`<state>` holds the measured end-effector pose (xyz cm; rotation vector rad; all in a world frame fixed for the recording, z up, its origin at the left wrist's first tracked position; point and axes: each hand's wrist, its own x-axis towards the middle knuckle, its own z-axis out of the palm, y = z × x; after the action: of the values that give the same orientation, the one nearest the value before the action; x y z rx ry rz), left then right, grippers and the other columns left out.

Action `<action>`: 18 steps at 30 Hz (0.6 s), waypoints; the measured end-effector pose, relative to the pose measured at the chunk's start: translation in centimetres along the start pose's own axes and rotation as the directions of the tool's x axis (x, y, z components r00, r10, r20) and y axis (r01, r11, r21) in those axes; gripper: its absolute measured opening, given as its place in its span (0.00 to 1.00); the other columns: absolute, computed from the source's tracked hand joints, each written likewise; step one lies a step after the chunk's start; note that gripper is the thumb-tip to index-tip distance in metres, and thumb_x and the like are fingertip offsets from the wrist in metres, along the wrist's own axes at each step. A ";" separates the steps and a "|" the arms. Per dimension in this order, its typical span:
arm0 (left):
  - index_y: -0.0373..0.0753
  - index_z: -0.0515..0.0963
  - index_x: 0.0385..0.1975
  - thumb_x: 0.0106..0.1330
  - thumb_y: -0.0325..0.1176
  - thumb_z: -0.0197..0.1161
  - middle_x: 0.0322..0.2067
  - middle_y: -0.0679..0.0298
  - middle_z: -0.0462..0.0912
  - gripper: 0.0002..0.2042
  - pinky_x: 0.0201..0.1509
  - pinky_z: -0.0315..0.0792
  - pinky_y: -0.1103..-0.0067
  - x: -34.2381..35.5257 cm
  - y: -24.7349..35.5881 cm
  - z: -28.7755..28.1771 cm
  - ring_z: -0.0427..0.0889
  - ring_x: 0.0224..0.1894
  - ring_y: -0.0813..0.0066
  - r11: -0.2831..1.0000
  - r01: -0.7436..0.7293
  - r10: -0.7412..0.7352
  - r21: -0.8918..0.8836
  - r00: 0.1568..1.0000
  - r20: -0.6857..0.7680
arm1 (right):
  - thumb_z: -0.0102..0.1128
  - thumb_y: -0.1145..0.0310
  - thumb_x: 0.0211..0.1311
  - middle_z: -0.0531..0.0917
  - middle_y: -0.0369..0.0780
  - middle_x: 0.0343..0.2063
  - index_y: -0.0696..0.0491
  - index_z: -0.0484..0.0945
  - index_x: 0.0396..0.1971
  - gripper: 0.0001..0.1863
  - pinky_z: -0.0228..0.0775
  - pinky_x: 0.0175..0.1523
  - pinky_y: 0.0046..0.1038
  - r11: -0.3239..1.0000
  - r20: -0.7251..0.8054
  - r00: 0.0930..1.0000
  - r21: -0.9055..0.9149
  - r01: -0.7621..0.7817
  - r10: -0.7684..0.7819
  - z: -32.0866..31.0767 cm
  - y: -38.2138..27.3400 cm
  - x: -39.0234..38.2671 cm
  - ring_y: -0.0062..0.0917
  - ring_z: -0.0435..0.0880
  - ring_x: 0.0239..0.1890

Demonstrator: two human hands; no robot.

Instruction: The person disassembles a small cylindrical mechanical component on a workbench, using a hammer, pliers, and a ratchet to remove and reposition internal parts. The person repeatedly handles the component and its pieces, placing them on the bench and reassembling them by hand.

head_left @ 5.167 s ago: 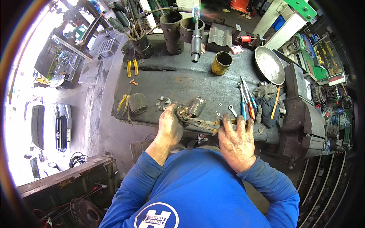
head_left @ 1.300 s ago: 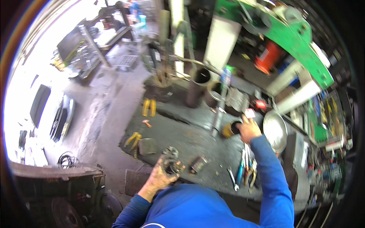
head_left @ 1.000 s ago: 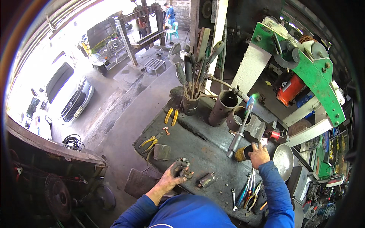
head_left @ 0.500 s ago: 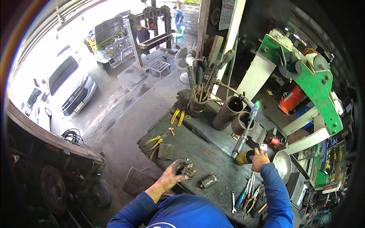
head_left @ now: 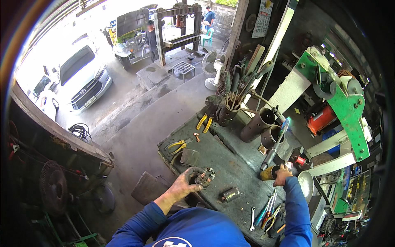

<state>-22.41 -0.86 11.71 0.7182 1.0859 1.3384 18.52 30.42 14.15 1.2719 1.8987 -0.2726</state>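
Observation:
My left hand point(head_left: 186, 184) is closed on a small round metal part with copper-coloured pieces point(head_left: 206, 177), held above the bench's near edge. My right hand point(head_left: 282, 176) reaches over the bench with its fingers curled, beside a yellow-brown can point(head_left: 268, 173). What those fingers hold, if anything, is hidden. Just beyond the can lies a torch point(head_left: 272, 154), its tip glowing blue-green. Between my hands a small metal cylinder point(head_left: 231, 194) rests on its side. A combination wrench point(head_left: 252, 219) lies nearer to me, with several screwdrivers and pliers point(head_left: 269, 212) to its right.
The dark workbench point(head_left: 224, 162) bears yellow-handled pliers point(head_left: 177, 144), a second yellow-handled tool point(head_left: 204, 123) and a small copper piece point(head_left: 196, 136). Metal tubes point(head_left: 257, 125) and a tool-filled holder point(head_left: 228, 113) stand behind. A green-and-white frame point(head_left: 341, 111) rises at right, beside a shallow metal pan point(head_left: 305, 185).
The whole view has shifted, so the bench appears further right. My left hand has turned the round part, showing more of its copper pieces. My right hand stays beside the can.

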 end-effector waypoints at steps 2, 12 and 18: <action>0.37 0.74 0.63 0.56 0.28 0.81 0.56 0.64 0.80 0.33 0.73 0.68 0.72 -0.3 0.2 -0.4 0.76 0.62 0.73 1.000 -0.009 0.009 -0.004 1.000 0.006 | 0.83 0.49 0.46 0.49 0.58 0.81 0.46 0.76 0.72 0.49 0.56 0.79 0.63 1.000 0.008 1.000 0.026 -0.007 0.007 -0.2 -0.1 -0.1 0.58 0.47 0.83; 0.37 0.73 0.63 0.53 0.36 0.87 0.53 0.65 0.80 0.38 0.66 0.73 0.72 -0.5 2.7 -0.9 0.78 0.58 0.74 1.000 -0.020 0.019 0.024 1.000 0.010 | 0.81 0.52 0.49 0.48 0.51 0.83 0.40 0.73 0.75 0.49 0.54 0.79 0.64 0.998 0.026 0.998 0.023 -0.060 0.059 -0.8 -1.2 -0.8 0.55 0.44 0.85; 0.37 0.72 0.63 0.53 0.37 0.87 0.52 0.64 0.80 0.38 0.65 0.73 0.73 0.0 3.4 -1.0 0.77 0.57 0.74 0.998 -0.029 0.028 0.057 0.999 0.029 | 0.83 0.51 0.49 0.47 0.52 0.83 0.39 0.75 0.74 0.48 0.53 0.79 0.67 0.997 0.038 0.997 -0.022 -0.068 0.068 -0.9 -1.1 -1.0 0.55 0.43 0.85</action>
<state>-24.71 -0.55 14.40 0.7957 1.0992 1.3219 17.31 29.78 15.24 1.3053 1.8171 -0.2398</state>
